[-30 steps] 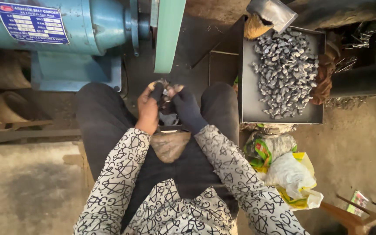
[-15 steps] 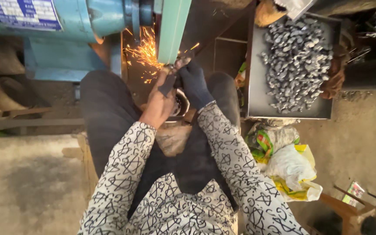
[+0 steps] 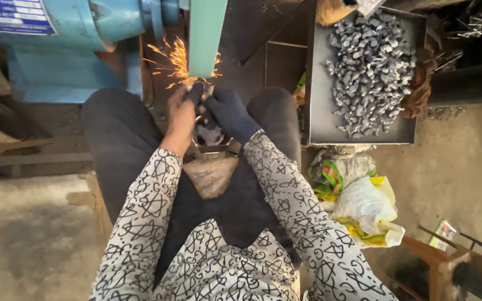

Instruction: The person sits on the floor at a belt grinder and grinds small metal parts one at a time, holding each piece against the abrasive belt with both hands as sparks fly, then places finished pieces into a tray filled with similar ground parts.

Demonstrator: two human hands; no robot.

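My left hand (image 3: 179, 118) is bare and my right hand (image 3: 227, 111) wears a dark glove. Both are closed on a small dark metal piece (image 3: 201, 90) between my knees. The piece is pressed up against the lower end of a green grinding belt (image 3: 206, 36). Orange sparks (image 3: 173, 62) spray to the left from the contact point. A small metal container (image 3: 210, 149) rests in my lap just below the hands.
A blue motor housing (image 3: 73, 28) stands at the upper left. A grey metal tray (image 3: 322, 131) heaped with several small metal pieces (image 3: 369, 67) sits to the right. Crumpled plastic bags (image 3: 364, 206) lie on the floor beside my right leg. A wooden stool (image 3: 436, 259) is at lower right.
A second ago both hands held the piece low over my lap. They rose to the belt, sparks began, and they remain pressed there now.
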